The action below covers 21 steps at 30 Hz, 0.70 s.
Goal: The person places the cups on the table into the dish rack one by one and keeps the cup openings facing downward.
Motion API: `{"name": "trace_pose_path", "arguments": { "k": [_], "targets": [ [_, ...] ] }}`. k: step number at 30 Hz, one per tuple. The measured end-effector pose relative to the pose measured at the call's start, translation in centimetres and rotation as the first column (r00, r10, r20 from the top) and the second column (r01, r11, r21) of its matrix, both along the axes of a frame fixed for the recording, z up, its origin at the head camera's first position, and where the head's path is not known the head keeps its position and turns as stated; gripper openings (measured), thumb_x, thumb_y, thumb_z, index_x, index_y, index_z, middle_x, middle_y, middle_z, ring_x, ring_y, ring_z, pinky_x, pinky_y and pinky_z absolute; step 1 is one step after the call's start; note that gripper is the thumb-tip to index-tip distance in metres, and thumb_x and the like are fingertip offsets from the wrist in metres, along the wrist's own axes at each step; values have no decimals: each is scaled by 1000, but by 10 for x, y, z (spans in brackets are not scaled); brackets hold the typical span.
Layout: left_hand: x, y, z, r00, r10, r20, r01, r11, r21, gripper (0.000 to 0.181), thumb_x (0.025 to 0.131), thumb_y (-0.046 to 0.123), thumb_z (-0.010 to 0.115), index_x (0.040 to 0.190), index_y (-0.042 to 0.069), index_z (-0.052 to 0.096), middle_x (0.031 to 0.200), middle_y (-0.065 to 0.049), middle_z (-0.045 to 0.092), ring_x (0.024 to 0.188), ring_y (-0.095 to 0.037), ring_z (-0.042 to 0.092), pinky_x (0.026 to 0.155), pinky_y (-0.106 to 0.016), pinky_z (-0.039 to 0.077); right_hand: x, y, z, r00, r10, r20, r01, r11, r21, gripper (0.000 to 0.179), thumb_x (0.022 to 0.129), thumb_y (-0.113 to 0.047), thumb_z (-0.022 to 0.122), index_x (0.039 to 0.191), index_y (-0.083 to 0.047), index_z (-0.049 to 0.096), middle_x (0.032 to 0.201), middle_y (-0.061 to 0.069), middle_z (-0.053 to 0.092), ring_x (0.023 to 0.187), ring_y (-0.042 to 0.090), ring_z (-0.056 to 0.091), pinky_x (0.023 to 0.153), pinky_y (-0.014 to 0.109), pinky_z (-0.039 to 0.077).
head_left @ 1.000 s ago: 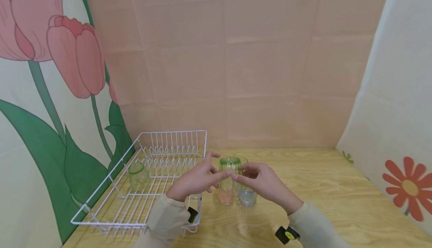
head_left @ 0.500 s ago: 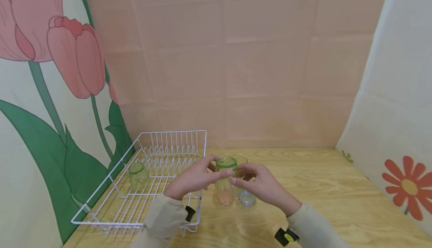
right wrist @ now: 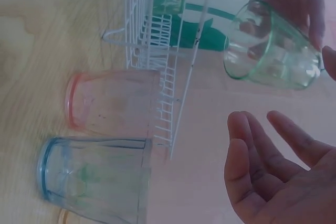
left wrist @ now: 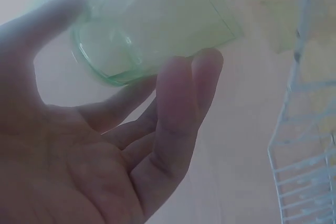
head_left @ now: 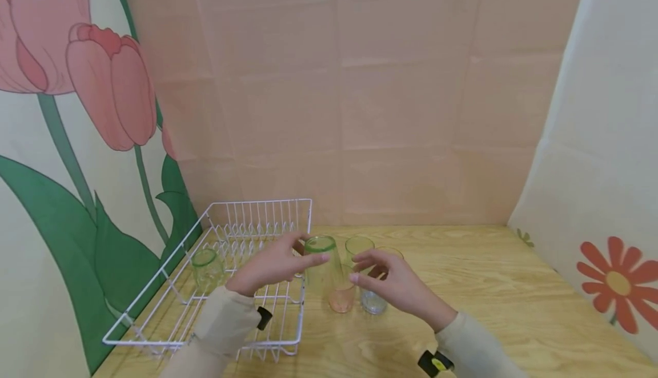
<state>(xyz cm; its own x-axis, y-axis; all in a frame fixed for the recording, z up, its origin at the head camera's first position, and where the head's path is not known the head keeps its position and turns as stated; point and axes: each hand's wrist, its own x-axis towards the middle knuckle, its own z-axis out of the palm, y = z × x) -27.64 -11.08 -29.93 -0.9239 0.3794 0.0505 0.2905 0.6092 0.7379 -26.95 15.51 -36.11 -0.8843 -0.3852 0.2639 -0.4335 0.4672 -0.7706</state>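
My left hand (head_left: 275, 266) grips a clear green drinking glass (head_left: 321, 274) between thumb and fingers, its thick green ring uppermost in the head view. The glass is in the air beside the rack's right edge, and the left wrist view shows the fingers along its side. My right hand (head_left: 393, 284) holds nothing, fingers loosely bent and apart from that glass, as the right wrist view shows. Below and between the hands, a pink-tinted glass (head_left: 341, 300) and a blue-tinted glass (head_left: 373, 302) stand on the table. Behind them is another green glass (head_left: 359, 246).
A white wire dish rack (head_left: 200, 344) occupies the left of the wooden table (head_left: 478, 286). One green glass (head_left: 207, 275) sits in its left side. The yellowish rim of a further glass (head_left: 393, 250) shows behind my right hand. A pink backdrop (head_left: 401, 109) closes off the back.
My left hand has carried the green glass left, away from above the pink-tinted glass and toward the rack. My right hand, earlier at that glass's side, now stays behind, apart from it.
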Motion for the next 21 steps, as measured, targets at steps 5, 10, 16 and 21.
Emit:
{"name": "trace_pose_path", "arguments": {
  "k": [5,10,16,21],
  "targets": [
    [-6,-22,4,995,97,2,-97,995,-28,74,87,57,71,138,7,51,118,-15,62,80,-22,67,65,-38,56,-1,1,-4,1000,-25,1,25,1000,6,43,94,-42,70,123,-11,65,113,7,69,85,22,62,70,31,53],
    [-16,-43,5,989,145,19,-144,989,-23,75,89,52,71,138,0,49,114,-17,64,77,-24,67,60,-35,57,-2,2,-8,999,-34,0,34,999,8,38,93,-42,70,118,-13,68,111,5,69,84,22,62,68,30,52],
    [-27,-65,4,980,188,68,-184,981,-62,83,90,51,70,143,-6,42,121,-23,62,74,-23,69,66,-38,59,-2,2,-11,999,-33,-9,33,999,15,35,94,-43,69,113,-14,70,110,3,69,83,23,62,66,29,52],
    [-36,-80,0,966,239,103,-229,968,-101,87,91,48,70,147,-9,35,111,-22,65,72,-24,71,70,-39,60,-4,2,-13,1000,-24,-19,25,999,22,33,94,-43,68,111,-15,71,109,3,69,81,23,63,64,29,52]
  ]
}}
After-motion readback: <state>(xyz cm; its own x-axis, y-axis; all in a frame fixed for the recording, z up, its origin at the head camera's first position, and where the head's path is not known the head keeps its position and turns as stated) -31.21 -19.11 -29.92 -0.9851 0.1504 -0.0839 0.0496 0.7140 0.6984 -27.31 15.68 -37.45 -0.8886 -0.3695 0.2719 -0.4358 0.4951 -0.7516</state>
